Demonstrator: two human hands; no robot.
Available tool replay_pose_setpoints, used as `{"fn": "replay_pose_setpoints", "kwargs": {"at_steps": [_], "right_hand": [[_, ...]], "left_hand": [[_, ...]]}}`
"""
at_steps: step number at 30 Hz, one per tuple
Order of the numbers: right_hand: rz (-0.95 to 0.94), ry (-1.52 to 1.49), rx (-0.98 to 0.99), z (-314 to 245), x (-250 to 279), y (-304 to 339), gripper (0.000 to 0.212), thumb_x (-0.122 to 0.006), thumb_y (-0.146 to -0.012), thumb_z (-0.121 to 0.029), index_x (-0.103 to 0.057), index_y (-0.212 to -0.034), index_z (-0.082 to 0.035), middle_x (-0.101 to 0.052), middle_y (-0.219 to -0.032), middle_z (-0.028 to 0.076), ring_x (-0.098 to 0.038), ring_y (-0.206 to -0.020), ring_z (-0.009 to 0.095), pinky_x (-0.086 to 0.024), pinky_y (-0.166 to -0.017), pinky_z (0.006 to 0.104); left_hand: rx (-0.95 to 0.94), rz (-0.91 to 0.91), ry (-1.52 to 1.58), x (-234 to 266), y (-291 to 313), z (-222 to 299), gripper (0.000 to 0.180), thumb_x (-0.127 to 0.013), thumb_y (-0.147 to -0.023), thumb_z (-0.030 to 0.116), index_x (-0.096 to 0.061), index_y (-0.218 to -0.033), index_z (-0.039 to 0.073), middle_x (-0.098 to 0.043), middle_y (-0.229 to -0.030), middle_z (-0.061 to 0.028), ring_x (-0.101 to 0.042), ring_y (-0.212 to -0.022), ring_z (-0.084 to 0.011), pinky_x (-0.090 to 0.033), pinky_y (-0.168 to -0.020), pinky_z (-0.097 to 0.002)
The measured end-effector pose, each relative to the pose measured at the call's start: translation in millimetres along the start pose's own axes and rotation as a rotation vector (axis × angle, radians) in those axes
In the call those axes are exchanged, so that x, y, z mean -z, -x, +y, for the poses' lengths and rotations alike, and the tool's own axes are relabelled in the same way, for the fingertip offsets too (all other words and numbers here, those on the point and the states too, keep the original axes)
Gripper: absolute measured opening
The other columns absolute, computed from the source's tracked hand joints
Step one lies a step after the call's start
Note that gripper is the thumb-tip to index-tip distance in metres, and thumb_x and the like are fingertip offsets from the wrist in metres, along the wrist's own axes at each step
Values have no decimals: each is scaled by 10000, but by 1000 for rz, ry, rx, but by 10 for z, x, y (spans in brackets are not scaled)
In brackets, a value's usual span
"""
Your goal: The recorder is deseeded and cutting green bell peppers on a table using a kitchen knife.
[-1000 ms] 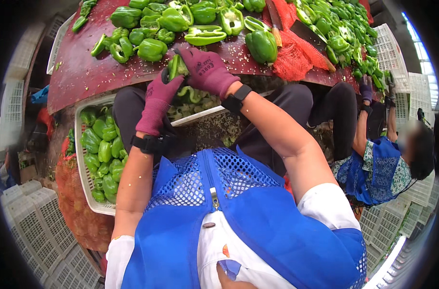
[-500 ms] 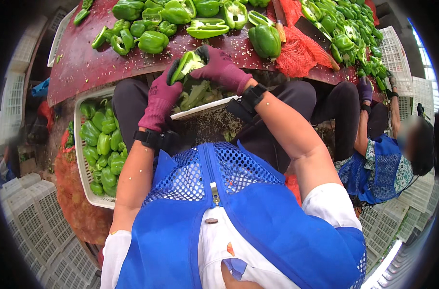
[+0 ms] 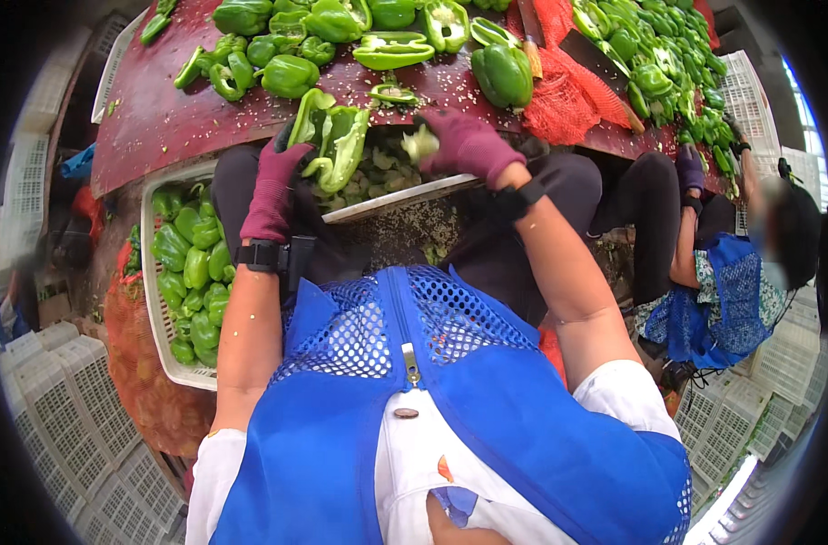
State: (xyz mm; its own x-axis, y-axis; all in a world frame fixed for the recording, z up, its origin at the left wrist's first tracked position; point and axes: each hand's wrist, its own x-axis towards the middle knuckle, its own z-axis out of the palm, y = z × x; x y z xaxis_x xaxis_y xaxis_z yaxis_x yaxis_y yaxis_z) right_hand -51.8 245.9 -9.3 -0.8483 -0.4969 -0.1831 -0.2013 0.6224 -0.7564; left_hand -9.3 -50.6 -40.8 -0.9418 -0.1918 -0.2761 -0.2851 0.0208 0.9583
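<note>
My left hand [image 3: 273,186], in a maroon glove with dark fingertips, grips a green bell pepper [image 3: 346,145] that is split open, its pale inside showing. The pepper hangs over the table's near edge. To its right, my right hand [image 3: 473,150], gloved alike, has a pale pepper core [image 3: 420,143] at its fingertips; the core is smeared by motion. Below both hands a white tray [image 3: 391,200] rests at my lap, with pale green pepper scraps in it. A small cut pepper piece [image 3: 393,94] lies on the table just beyond my hands.
Whole and cut peppers [image 3: 291,77] lie on the seed-strewn red table [image 3: 151,136]. At the right are a knife [image 3: 594,59], red netting [image 3: 559,100] and a pepper heap [image 3: 655,77]. A white crate of peppers [image 3: 192,272] stands at my left. A co-worker [image 3: 718,282] sits at right.
My hands have drawn apart: the right moved rightward with the pale core, the left slightly left. The pepper, earlier held between both hands, is now open in my left alone.
</note>
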Motion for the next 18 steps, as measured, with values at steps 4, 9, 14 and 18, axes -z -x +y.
{"fn": "replay_pose_setpoints", "kwargs": {"at_steps": [4,9,14,18], "right_hand": [[148,26,53,-168,-165,-16,704,-689,-783,-423,-459,-1331,-46,-621,-1151,227,-598,-1086,358,-474,-916,412],[-78,-873,-120,-104,-565,-280,389,-597,-910,-280,-562,-1196,-18,-673,-1075,111,-654,-919,217,-522,-797,341],[-84,-1357,221,-590,-461,-397,240,-509,-962,-139,-616,-1145,-28,-659,-1086,62,-604,-924,112,-521,-811,290],[-2,-817,118,-668,-487,-344,254,-546,-933,-168,-621,-1142,-46,-669,-1068,51,-599,-906,104,-521,-784,308]], "left_hand": [[-31,-108,108,77,45,-21,469,-640,-813,76,-557,-1269,6,-650,-1112,-80,-623,-965,-180,-490,-864,-286],[-270,-233,35,-283,367,290,786,-752,-730,75,-390,-1426,48,-507,-1355,-89,-526,-1177,-193,-431,-992,-305],[-436,-296,-181,-380,643,640,968,-832,-671,135,-295,-1476,93,-444,-1392,-76,-466,-1231,-177,-401,-1028,-321],[-223,-398,201,-247,572,489,1039,-875,-609,122,-295,-1469,76,-435,-1401,-81,-455,-1246,-187,-388,-1043,-345]]}}
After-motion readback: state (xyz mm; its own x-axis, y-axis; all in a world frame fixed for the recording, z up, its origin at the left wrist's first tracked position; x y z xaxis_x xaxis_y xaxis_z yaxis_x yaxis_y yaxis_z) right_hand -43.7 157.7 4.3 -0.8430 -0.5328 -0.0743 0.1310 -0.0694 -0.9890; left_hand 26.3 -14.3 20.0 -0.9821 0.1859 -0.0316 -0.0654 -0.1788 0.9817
